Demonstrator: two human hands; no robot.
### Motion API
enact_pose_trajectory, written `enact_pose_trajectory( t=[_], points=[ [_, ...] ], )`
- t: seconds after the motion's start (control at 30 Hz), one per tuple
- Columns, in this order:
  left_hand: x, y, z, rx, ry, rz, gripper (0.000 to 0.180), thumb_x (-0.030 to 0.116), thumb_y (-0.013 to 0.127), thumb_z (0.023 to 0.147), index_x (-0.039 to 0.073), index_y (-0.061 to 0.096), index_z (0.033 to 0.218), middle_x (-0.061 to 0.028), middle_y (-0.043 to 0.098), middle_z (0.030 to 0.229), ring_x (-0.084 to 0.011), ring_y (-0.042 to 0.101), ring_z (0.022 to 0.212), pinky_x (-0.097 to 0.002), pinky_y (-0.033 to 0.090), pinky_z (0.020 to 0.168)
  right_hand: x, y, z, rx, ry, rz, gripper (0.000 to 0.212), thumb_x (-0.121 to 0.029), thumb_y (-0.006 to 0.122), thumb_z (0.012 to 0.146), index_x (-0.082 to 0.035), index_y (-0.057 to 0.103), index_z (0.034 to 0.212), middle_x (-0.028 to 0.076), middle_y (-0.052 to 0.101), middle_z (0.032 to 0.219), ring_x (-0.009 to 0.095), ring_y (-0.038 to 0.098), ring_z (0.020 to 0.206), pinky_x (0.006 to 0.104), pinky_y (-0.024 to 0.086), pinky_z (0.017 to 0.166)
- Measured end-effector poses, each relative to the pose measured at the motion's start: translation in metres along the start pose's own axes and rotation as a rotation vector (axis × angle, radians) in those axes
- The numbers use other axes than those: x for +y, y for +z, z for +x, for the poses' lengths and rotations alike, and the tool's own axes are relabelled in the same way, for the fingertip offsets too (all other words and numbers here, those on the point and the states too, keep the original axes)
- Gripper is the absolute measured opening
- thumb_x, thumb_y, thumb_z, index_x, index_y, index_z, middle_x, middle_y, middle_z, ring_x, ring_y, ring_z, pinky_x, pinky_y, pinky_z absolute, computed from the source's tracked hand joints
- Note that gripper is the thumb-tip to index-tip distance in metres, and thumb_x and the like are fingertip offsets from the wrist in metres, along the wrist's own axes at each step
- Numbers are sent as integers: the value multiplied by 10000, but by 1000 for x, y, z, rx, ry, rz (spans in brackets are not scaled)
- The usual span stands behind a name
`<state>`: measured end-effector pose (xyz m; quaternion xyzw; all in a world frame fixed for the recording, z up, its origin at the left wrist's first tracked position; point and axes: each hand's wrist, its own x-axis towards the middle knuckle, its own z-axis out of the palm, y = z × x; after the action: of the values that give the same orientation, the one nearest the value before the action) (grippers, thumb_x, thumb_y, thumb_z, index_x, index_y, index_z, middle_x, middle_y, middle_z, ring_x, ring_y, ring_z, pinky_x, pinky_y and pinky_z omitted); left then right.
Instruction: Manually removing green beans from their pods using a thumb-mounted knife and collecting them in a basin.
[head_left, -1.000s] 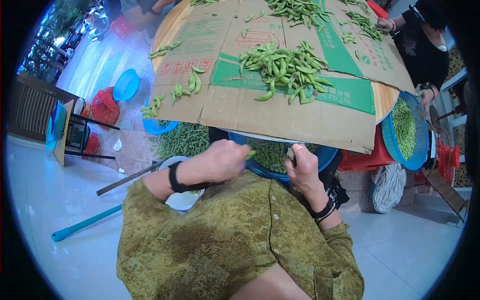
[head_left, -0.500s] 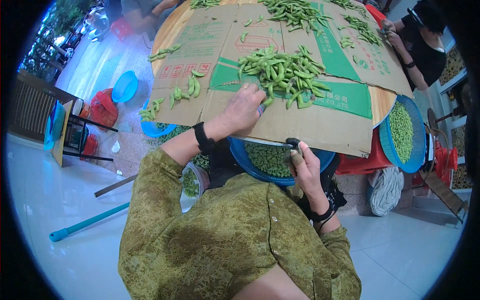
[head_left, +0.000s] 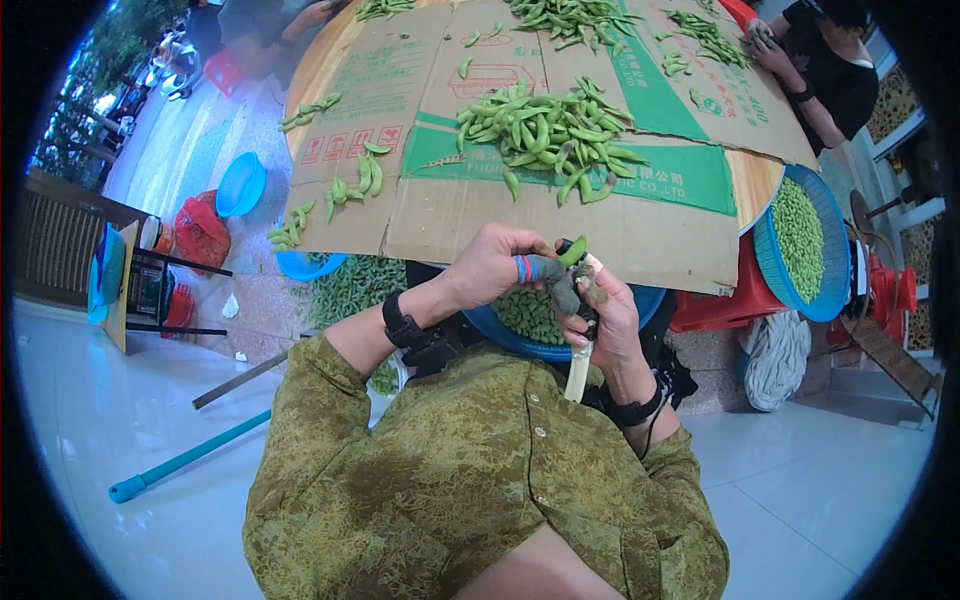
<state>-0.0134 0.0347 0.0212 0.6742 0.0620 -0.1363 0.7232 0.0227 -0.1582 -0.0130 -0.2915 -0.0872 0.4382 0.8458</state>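
Note:
Above the front edge of the cardboard [head_left: 440,225], my two hands meet. My left hand [head_left: 497,268], with coloured bands and a dark stained covering on its fingers, pinches a green soybean pod [head_left: 573,251]. In my right hand [head_left: 612,315] is a slim tool with a pale handle [head_left: 577,374], pointing down toward my shirt; its working end is hidden by the fingers. The pod's tip pokes up between both hands. Below them, partly covered, a blue basin [head_left: 645,305] holds shelled green beans [head_left: 528,317]. A heap of soybean pods [head_left: 545,130] lies on the cardboard ahead.
Smaller pod piles [head_left: 370,172] and loose pods are spread over the cardboard. On the right, a blue basket [head_left: 768,265] of shelled beans rests on a red stool [head_left: 705,312]. Another person [head_left: 830,80] works at the far right. Pods [head_left: 365,290] cover the floor at left.
My left hand has drawn back from the heap with a pod, down to my right hand. The right hand has risen slightly, and the pale handle now shows more.

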Motion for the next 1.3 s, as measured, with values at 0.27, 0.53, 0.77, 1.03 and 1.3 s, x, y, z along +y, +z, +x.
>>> enact_pose_trajectory(
  t=[0.27,0.53,0.77,1.03,1.3],
  points=[
    [-12,-5,4,-34,86,32,118,88,623,861,-1,660,930,2,615,783,-51,545,685,-208,452,601,4,1,0,9,0,21,503,-198,550,922,-23,378,1361,55,534,825,66,355,468,193,305,370],
    [-18,-14,8,-121,154,39,115,90,620,868,0,652,933,9,595,766,-47,527,664,-203,437,587,2,0,1,66,56,-10,372,-106,519,919,-13,484,1277,22,510,715,48,322,429,187,310,362],
    [-29,-11,10,-285,11,-436,103,122,648,859,25,639,894,-19,614,767,-56,529,585,-194,408,510,3,-2,0,-105,114,173,335,-129,531,917,2,498,1224,33,501,734,40,311,424,188,295,346],
    [-16,-2,10,133,843,713,208,107,676,782,2,607,948,-120,598,712,-234,555,537,-332,430,488,3,-12,6,3,108,280,413,-151,505,936,-69,415,1330,44,519,776,42,334,441,182,289,351],
    [-18,1,-2,170,801,986,300,29,596,780,-22,574,1075,-171,565,759,-307,594,670,-418,464,559,7,-13,9,-28,137,250,404,-144,488,941,-87,429,1337,44,536,806,45,340,453,178,293,361]
  ],
)
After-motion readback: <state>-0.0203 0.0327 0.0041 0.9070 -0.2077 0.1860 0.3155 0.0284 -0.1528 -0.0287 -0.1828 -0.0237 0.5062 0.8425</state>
